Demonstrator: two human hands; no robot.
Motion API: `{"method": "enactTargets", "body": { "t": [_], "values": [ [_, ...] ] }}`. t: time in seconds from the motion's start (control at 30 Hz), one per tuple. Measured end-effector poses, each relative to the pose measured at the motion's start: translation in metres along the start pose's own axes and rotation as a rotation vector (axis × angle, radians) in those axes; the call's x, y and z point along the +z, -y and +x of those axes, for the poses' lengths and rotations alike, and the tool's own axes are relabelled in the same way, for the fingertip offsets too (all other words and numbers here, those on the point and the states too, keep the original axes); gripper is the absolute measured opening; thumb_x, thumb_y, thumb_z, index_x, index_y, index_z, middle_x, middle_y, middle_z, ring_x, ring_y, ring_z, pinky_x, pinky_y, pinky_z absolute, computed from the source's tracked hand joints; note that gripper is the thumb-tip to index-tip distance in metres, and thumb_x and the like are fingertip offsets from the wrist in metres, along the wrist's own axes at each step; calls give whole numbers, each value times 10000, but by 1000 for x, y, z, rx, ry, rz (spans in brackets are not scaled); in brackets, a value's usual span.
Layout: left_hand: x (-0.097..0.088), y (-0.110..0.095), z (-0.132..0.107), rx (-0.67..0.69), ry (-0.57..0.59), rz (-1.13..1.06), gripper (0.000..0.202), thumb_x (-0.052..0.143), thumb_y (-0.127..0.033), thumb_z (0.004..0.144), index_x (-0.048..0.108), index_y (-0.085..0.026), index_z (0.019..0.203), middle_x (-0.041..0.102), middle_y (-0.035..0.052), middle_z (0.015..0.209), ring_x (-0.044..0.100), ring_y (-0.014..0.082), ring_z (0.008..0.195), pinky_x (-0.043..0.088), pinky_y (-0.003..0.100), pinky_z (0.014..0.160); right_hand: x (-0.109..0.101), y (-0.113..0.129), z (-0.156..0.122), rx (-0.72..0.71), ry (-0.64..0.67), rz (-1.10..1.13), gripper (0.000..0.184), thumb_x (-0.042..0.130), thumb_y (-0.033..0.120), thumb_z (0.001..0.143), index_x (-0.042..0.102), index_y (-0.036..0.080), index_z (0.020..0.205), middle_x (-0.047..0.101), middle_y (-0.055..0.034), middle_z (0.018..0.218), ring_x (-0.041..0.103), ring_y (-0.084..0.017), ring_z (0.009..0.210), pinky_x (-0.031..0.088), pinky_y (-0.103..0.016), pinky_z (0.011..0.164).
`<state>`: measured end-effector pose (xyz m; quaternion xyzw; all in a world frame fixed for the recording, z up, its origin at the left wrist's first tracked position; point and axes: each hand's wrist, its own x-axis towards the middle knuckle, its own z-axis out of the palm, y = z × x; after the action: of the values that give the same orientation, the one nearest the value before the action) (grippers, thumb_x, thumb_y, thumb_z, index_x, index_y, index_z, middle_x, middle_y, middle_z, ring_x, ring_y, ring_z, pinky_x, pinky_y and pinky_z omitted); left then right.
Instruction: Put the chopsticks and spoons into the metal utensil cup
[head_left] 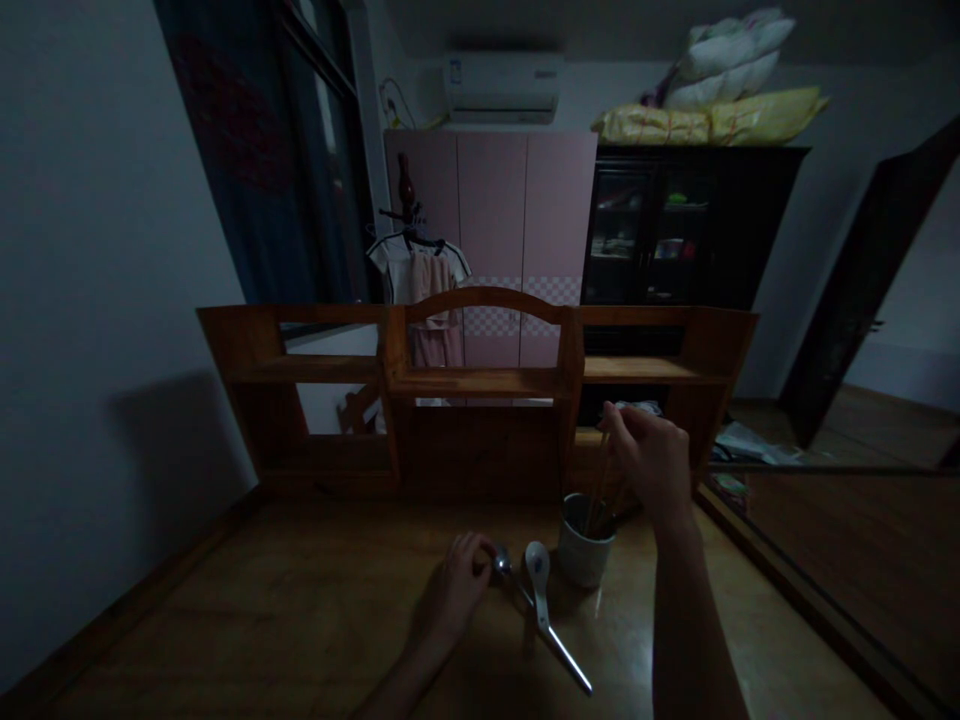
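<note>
My right hand [649,455] is raised above a pale cup [583,555], its fingers pinched on the upper ends of thin chopsticks [598,490]. Their lower ends reach down inside the cup; how many there are is hard to tell in the dim light. On the table, my left hand [461,580] has thumb and index finger curled at the bowl of a metal spoon [562,655]. That spoon lies slanted, its handle pointing toward me on the right. A white ceramic spoon [538,575] with a dark mark lies across it, left of the cup.
A wooden shelf unit [480,380] stands along the back of the wooden table [300,610]. The wall [112,350] is close on the left. Farther off are a clothes stand, a pink wardrobe [491,200], a dark cabinet [690,230] and a door [862,290].
</note>
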<state>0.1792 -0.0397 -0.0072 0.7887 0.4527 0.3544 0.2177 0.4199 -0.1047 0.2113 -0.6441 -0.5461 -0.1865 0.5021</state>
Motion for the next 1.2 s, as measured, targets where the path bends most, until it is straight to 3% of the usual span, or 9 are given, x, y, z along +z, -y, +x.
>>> {"method": "enactTargets", "body": {
  "t": [0.23,0.4,0.97,1.2],
  "values": [
    [-10,-14,-6,15,56,199,222,471,-39,776,604,-205,840,601,39,968,520,189,978,390,287,884,0,0,1,14,5,13,467,440,456,932,653,162,637,611,-26,527,535,-131,480,307,-244,531],
    [-10,-10,-9,30,104,294,233,469,-55,793,609,-208,899,593,43,1021,494,198,1023,367,306,918,-1,2,1,-1,-10,26,487,425,460,924,652,163,612,621,-47,518,547,-143,483,310,-244,516],
    [1,8,-6,32,76,82,217,458,-123,832,613,-215,954,610,56,1021,542,200,1002,405,319,901,-4,3,0,-10,22,22,477,422,457,928,644,168,622,630,-49,537,570,-158,508,325,-244,532],
    [5,3,-5,-3,52,93,237,435,-108,825,626,-216,917,609,62,1021,541,204,1021,403,323,922,-2,1,0,11,42,8,470,437,448,933,616,165,604,616,-32,541,546,-134,493,314,-240,536]
  ]
}}
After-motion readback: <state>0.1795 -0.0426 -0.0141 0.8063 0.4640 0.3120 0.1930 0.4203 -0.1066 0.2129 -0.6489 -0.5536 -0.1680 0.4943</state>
